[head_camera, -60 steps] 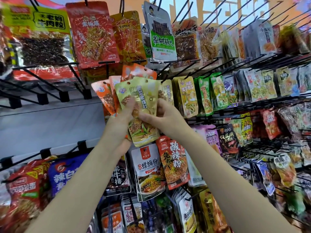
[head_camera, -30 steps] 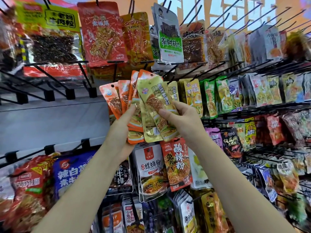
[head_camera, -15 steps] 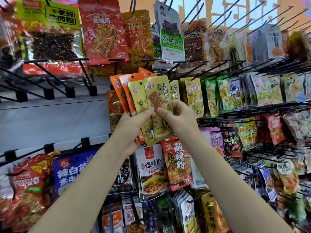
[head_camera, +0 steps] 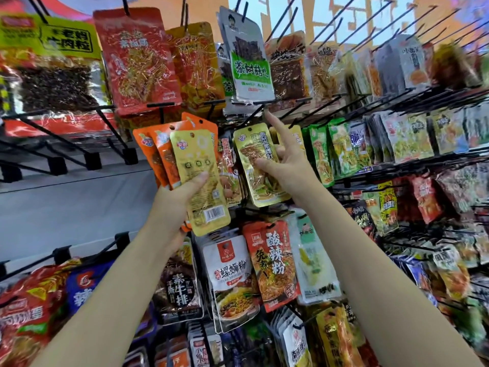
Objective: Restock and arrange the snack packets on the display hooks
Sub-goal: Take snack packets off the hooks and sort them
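Snack packets: a fan of orange and gold ones (head_camera: pixel 194 178) sat mid-frame, in the left hand.
Left hand (head_camera: pixel 174 200): grip curled round that fan.
Right hand (head_camera: pixel 288 165): thumb pinched one gold packet (head_camera: pixel 258 165), forefinger pointing at a hook (head_camera: pixel 267 102).

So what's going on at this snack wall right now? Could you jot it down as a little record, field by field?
place: shop wall of black hooks hung with snack packets
left hand: grips a fan of packets, a gold packet in front with its barcode side out, orange packets behind
right hand: pinches one gold pouch, forefinger raised to a hook tip
pouch state: held, not yet on a hook
below: noodle bags hanging
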The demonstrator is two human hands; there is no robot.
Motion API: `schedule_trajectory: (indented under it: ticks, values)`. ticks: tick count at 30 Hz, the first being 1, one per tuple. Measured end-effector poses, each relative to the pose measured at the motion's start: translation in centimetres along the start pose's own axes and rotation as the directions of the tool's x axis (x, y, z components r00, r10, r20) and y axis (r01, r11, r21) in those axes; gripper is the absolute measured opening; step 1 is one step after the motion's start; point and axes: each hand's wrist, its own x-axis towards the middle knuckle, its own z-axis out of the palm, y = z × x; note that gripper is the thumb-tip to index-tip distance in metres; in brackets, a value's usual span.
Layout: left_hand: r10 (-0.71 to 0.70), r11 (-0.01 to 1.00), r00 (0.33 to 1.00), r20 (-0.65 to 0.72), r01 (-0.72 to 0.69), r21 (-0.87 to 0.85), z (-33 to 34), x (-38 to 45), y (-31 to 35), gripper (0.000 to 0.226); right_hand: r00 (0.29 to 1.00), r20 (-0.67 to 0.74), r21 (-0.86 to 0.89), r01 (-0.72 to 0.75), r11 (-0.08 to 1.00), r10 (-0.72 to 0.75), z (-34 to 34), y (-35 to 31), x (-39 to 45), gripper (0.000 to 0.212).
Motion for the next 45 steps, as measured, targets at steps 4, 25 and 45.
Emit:
schedule_trajectory:
  ticks: [4, 25, 45]
  values:
    - [-0.017, 1.000, 1.000, 0.027, 0.017, -0.003, -0.2, 0.1, 0.1, 0.058, 1.000, 0.028, 0.013, 0.002, 1.000, -0.003, -0.3, 0.2, 0.5, 0.067]
    - [-0.008, 1.000, 0.995, 0.101, 0.010, -0.015, -0.1, -0.7, -0.1, 0.030, 0.991, -0.130, -0.029, -0.033, 0.999, 0.029, -0.2, 0.1, 1.7, 0.058]
    - [0.043, 0.993, 0.993, 0.109, -0.054, 0.104, 0.0, -0.5, -0.4, 0.043, 0.989, 0.112, -0.099, -0.084, 0.992, 0.095, 4.7, -2.7, -0.8, 0.023]
